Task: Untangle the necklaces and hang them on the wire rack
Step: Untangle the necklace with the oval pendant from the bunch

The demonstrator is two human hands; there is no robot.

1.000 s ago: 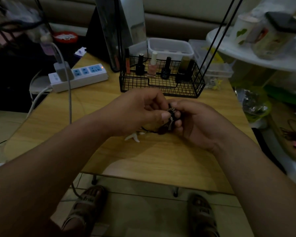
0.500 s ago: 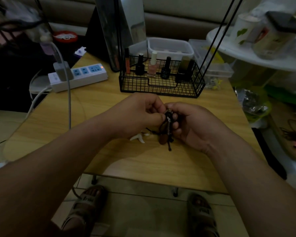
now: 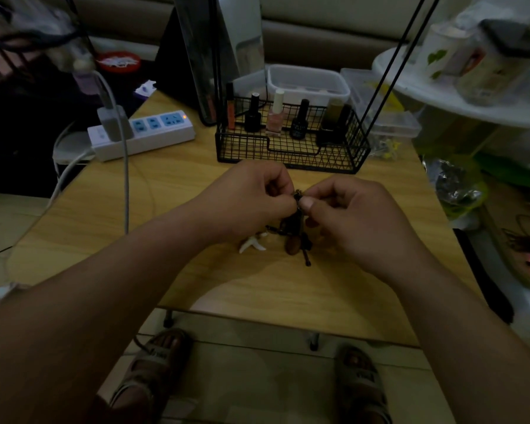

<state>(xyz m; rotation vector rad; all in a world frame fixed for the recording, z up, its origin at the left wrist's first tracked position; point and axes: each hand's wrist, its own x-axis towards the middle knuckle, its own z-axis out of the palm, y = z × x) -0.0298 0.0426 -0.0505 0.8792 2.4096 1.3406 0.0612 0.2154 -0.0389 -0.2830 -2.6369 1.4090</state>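
Wooden table (image 3: 181, 185) — power strip (image 3: 153, 133), wire rack (image 3: 288, 157), necklaces (image 3: 295, 226).

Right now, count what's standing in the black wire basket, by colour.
Black glass bottles: 2
Pink bottle with white cap: 1
Slim orange tube: 1
Olive-brown bottle: 1; whether a dark one stands behind it, cannot tell
Total in the black wire basket: 5 sure

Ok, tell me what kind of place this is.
Probably a lived-in room at home, not a workshop: a small wooden table stands before what looks like a sofa, with a wire rack of nail polish bottles and a power strip on it.
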